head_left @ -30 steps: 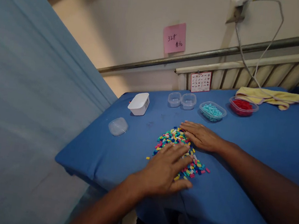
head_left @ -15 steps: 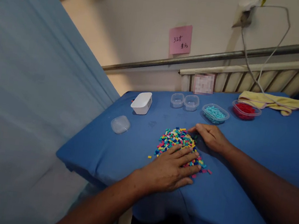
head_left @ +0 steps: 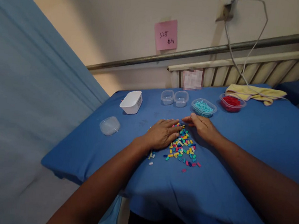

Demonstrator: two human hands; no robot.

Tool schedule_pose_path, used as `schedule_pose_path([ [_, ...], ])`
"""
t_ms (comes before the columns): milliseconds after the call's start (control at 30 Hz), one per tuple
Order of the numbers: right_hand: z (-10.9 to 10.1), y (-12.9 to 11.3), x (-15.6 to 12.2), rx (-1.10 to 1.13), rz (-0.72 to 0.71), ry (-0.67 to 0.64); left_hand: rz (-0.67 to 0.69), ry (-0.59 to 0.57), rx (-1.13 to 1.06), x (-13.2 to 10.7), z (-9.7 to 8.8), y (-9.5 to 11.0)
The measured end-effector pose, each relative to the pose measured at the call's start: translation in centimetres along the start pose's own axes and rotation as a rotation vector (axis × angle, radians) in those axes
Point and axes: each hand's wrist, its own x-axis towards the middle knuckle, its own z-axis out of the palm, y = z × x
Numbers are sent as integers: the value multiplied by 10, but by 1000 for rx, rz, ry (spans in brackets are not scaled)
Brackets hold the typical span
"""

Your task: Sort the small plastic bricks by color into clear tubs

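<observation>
Head view: left hand (head_left: 162, 133), right hand (head_left: 203, 128) flat, released, palms down on coloured bead pile (head_left: 181, 149), blue desk (head_left: 243, 149).

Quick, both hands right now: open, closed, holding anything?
Left hand: open, flat on the coloured pieces.
Right hand: palm down at their far edge; grip cannot be told.
</observation>
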Motion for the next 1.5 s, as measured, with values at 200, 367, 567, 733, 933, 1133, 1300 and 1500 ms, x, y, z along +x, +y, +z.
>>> schedule_pose_path([
  [200, 2, -2, 3, 191, 105, 99, -82, 6, 55, 3, -5, 11],
  [367, 0, 1, 3, 261, 137, 104, 367, 141, 92, -17, 10, 81],
  [567, -1, 0, -1, 229, 140, 90, 409, 195, 177, 1, 23, 91],
  [733, 0, 0, -1, 225, 127, 93, 189, 221, 164, -7, 7, 45],
  [933, 1, 4, 0, 117, 103, 93, -189, 267, -60, -100, -6, 31],
  [1133, 5, 0, -2, -216, 11, 100, -322, 34, -84, -129, 17, 49],
  [1300, 22, -11, -11, -244, 23, 87, -340, 108, -33, -84, 26, 33],
  [1500, 34, -13, -13, -153, 30, 101, -312, 221, 10, -18, 24, 16],
])
